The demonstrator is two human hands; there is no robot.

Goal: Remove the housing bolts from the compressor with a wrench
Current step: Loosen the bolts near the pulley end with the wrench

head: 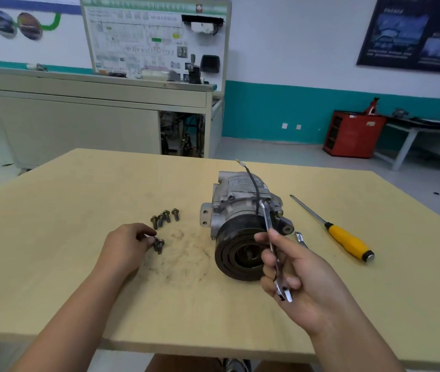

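Head view: the compressor (240, 202) lies centre-right on the table (79, 183), heavy and rigid; steady its housing, not the pulley (237, 253). Your right hand (296, 277) grips the slim, slippery wrench (268, 224). Your left hand's (125, 247) fingers curl at two loose bolts (159, 245); whether they grip them is unclear.

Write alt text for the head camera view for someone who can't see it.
A right hand grips a wrench, its far end at the housing of a compressor on a table. The left hand rests at two loose bolts, four more bolts lie beyond, and a yellow-handled screwdriver lies to the right.
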